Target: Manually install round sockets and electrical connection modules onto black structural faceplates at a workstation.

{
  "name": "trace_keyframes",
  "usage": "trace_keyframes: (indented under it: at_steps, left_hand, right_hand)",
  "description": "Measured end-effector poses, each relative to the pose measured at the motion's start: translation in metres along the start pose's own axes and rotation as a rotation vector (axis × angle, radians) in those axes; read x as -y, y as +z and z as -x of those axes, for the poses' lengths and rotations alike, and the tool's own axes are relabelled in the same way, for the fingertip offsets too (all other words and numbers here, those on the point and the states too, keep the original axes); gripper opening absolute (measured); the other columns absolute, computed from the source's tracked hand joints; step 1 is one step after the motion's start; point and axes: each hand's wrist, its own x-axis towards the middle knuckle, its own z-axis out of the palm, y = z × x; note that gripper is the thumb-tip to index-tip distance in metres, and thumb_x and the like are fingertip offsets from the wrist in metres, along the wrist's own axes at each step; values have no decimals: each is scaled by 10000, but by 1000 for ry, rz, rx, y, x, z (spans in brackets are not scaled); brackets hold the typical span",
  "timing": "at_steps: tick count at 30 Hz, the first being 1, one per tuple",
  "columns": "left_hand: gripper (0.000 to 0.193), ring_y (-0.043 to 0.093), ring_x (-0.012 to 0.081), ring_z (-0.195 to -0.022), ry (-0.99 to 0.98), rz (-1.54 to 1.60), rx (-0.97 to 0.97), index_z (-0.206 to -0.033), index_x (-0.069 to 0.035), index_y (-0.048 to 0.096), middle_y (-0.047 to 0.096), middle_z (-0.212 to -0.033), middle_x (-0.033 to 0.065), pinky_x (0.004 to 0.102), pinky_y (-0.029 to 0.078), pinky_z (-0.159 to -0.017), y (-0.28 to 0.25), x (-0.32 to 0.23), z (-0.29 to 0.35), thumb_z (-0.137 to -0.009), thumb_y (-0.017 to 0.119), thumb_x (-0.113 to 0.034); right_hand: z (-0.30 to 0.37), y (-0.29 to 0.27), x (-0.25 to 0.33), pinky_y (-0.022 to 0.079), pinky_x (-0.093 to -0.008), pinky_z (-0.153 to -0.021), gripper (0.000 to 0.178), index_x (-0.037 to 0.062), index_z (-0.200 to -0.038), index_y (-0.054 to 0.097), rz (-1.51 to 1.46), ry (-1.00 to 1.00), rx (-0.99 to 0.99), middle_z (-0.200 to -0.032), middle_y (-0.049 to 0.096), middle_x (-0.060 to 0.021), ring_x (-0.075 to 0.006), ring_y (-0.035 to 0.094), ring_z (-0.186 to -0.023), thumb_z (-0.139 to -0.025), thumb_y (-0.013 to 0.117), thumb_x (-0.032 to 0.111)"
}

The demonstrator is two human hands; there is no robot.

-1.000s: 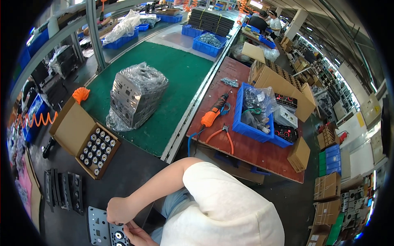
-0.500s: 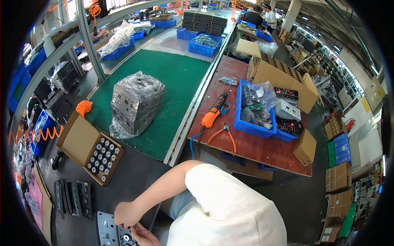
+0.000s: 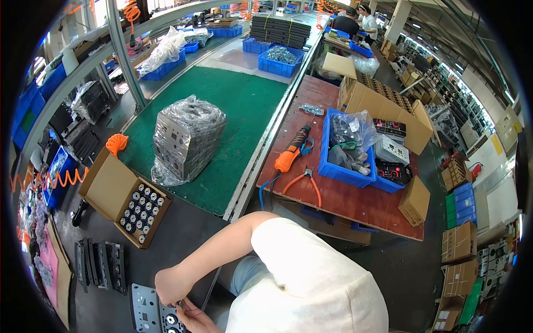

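Note:
A grey metal panel [image 3: 144, 308] with punched holes lies at the bottom edge, partly cut off. On its dark section sit round silver-and-black parts [image 3: 171, 319]. My right hand [image 3: 171, 284] bends over the panel, its fingers curled down and mostly hidden behind the hand. Close against it, my left hand [image 3: 196, 318] is at the panel's right edge, fingers pinched together. A small dark bit shows between the two hands, too small to name. An open cardboard box [image 3: 124, 237] holds several similar round parts [image 3: 141, 211]. Black slotted strips [image 3: 101, 265] stand left of the panel.
A plastic-wrapped stack of metal panels [image 3: 187, 141] stands on the green mat [image 3: 244, 105]. On the red table [image 3: 338, 201] lie an orange power screwdriver [image 3: 288, 152], cutters [image 3: 307, 180] and a blue bin [image 3: 341, 173]. Two people [image 3: 355, 22] are at the far end.
My right hand has turned further downward, so its fingers show less. My left hand stays close to the same spot. The view has shifted slightly.

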Motion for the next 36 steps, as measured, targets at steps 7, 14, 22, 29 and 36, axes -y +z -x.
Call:
trace_keyframes:
  at_steps: [7,14,22,29,36]
  left_hand:
    - [253,530,242,-1038,1,-18,0,-1049,92,544,567,-1061,170,348,420,-1010,-1,0,-2,-891,531,-105]
    - [226,551,228,-1011,-25,-14,16,-1032,72,564,591,-1021,142,328,449,-963,-17,3,-9,-891,537,-102]
    - [281,546,240,-1062,6,-71,67,-1058,79,568,596,-1076,161,343,425,-1001,-20,6,-10,-918,502,-156]
    - [320,513,265,-1114,21,-51,81,-1097,96,547,565,-1150,176,372,386,-1050,-18,5,-12,-912,513,-163]
    - [286,511,256,-1111,12,-3,144,-1063,87,557,564,-1132,173,379,388,-1046,-15,6,-11,-880,562,-132]
  right_hand:
    - [-4,4,11,486,-355,-533,125,92,-730,665,-4,144,61,-681,655,-49,-245,650,-648,-738,633,212]
    - [-1,9,10,499,-390,-605,143,82,-781,683,-361,402,-93,-710,667,-88,-270,655,-693,-724,641,206]
    - [-4,5,7,493,-390,-614,128,60,-789,658,-519,466,-74,-695,654,-105,-278,650,-702,-731,609,163]
    - [-5,-1,11,497,-383,-570,133,71,-797,637,-118,289,-6,-693,656,-80,-262,653,-663,-740,620,190]
    - [7,-11,0,498,-361,-558,212,66,-822,617,-90,81,43,-700,646,-66,-249,651,-655,-830,567,272]
